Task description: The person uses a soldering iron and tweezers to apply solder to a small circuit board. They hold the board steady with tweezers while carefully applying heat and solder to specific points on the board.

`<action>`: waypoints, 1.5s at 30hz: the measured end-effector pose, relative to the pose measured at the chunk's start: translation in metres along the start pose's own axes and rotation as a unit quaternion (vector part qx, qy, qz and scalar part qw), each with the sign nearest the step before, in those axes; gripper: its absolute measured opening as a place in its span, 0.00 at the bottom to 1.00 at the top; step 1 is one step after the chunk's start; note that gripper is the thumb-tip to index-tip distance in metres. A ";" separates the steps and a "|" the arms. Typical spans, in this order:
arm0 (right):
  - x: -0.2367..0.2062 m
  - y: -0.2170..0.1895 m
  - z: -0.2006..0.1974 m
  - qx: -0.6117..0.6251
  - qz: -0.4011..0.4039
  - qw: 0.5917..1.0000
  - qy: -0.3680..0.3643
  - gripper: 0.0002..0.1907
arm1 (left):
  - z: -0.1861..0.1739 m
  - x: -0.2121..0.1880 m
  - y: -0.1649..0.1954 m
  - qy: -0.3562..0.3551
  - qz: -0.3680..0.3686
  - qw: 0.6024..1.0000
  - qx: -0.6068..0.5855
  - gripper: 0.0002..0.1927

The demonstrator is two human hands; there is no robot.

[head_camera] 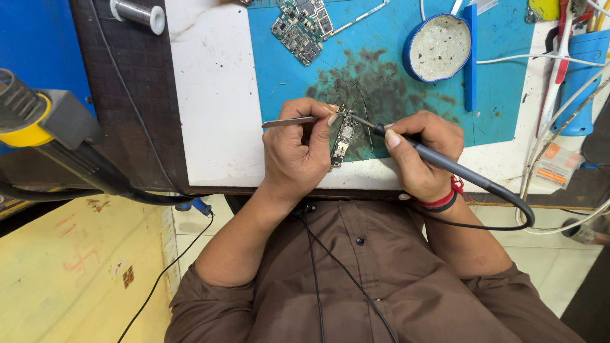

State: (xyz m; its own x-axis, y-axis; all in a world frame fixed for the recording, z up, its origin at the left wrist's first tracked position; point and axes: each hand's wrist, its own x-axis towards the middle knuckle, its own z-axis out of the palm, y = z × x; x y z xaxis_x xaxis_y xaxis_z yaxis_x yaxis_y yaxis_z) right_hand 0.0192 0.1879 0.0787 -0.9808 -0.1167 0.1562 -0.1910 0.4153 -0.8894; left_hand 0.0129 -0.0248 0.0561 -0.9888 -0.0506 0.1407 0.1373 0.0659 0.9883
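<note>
- Head view: the left hand [293, 152] pinches metal tweezers [289, 121], tips on the top end of a small circuit board [343, 140] that lies on the blue mat [279, 70] at the worktop's near edge.
- The right hand [422, 155], at 3 o'clock of the board, closes its grip round a soldering iron [406, 143]; the tip meets the same spot.
- Risk, as I judge it: the hot tip sits just beside the left fingertips, so 1 slip could burn them or bridge neighbouring pads.
- The joint itself is too small to make out; the left fingers hide part of the board.
</note>
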 end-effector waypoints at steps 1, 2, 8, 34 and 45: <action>0.001 -0.001 0.001 0.011 0.008 1.000 0.003 0.04 | -0.001 0.001 0.001 -0.002 -0.002 1.000 0.000 0.06; 0.001 -0.002 0.001 0.022 0.016 1.000 0.006 0.05 | -0.001 0.002 0.001 -0.004 -0.005 1.000 0.000 0.06; 0.010 -0.005 0.004 -0.004 -0.006 1.000 -0.003 0.05 | -0.006 0.011 0.002 -0.003 0.007 1.000 0.004 0.06; 0.013 -0.044 0.028 -0.004 -0.017 1.000 -0.001 0.04 | -0.047 0.008 0.025 -0.002 -0.003 1.000 -0.003 0.06; 0.007 -0.060 0.035 0.015 -0.012 1.000 0.000 0.04 | -0.062 0.002 0.037 0.004 0.006 1.000 0.006 0.06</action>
State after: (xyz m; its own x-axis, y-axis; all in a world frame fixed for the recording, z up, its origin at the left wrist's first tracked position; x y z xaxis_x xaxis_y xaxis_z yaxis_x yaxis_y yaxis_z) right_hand 0.0253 0.1303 0.1178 -0.9759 -0.1256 0.1783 -0.2136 0.3850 -0.8978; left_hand 0.0196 -0.0839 0.0970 -0.9866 -0.0583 0.1523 0.1476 0.0781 0.9860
